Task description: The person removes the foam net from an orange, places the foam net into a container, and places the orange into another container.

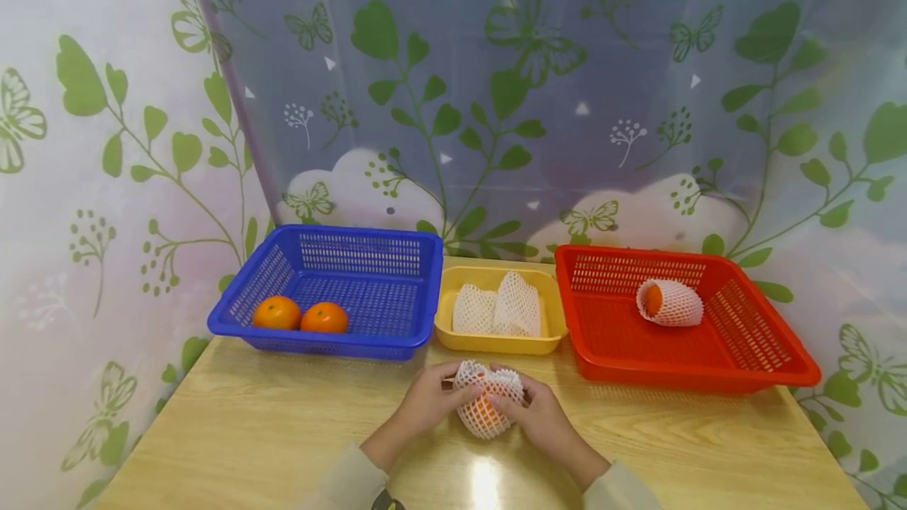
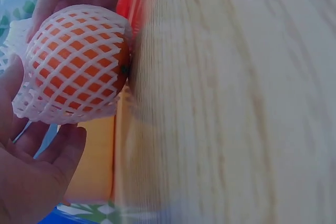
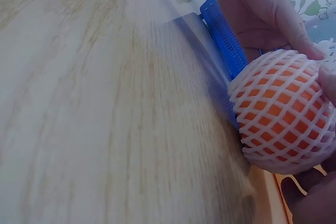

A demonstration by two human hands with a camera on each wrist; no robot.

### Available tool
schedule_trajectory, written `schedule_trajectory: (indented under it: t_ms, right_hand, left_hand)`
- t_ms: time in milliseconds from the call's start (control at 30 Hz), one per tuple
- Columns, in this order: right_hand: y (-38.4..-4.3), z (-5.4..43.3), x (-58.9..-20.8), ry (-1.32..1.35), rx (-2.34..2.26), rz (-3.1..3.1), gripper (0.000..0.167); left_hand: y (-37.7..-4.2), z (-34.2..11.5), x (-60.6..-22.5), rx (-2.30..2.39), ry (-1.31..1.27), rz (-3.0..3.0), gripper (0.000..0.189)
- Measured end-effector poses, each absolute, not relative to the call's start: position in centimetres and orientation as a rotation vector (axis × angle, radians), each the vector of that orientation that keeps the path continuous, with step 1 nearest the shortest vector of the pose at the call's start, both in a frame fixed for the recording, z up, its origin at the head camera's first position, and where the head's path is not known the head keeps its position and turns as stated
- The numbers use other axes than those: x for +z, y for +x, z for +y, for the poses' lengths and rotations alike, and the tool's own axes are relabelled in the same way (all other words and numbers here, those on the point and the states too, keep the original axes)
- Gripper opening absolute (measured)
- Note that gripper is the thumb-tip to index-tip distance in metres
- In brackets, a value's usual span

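Note:
An orange (image 1: pixel 476 413) sits inside a white foam net sleeve (image 1: pixel 487 425) low over the front middle of the table. My left hand (image 1: pixel 427 401) holds its left side, the thumb lying across the net. On the opposite side my right hand (image 1: pixel 544 417) grips the sleeve, thumb on the front. In the left wrist view, the net wraps most of the fruit, and a green stem spot (image 2: pixel 124 69) shows at the uncovered end. Loose net bunches at the far end, by the thumbs. The right wrist view has the mesh stretched over the orange skin (image 3: pixel 283 98).
A blue basket (image 1: pixel 322 346) at the left holds two bare oranges (image 1: pixel 277 312). Behind the hands, a yellow tray (image 1: pixel 496 345) contains folded foam net sleeves (image 1: pixel 516 307). To the right, a red basket (image 1: pixel 666 372) has one net-wrapped orange (image 1: pixel 673 304). A patterned curtain (image 1: pixel 453 101) hangs behind.

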State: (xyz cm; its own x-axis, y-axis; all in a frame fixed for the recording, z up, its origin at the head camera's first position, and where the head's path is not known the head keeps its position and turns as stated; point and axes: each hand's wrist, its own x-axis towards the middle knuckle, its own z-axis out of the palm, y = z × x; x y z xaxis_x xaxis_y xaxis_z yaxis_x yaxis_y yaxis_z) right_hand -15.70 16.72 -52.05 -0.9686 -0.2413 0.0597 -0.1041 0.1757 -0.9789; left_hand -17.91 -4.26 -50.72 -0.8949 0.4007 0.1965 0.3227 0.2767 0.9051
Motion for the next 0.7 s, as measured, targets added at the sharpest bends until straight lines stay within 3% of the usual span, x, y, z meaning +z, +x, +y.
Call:
schedule_trajectory:
  t_ms: [300,467,700]
  right_hand:
    - [-16.0,16.4,-51.5,-0.196,-1.942,2.416,0.035]
    - [-16.0,16.0,-51.3,-0.183,-2.004,2.427,0.032]
    - [-16.0,15.9,-51.8,-0.186,-2.044,2.383,0.032]
  left_hand:
    - [-17.9,-4.3,-50.5,1.714,0.657,2.395,0.043]
    - [-16.8,-4.4,-48.3,1.706,0.663,2.380,0.038]
    - [-18.0,-4.6,-50.8,1.643,0.677,2.439,0.043]
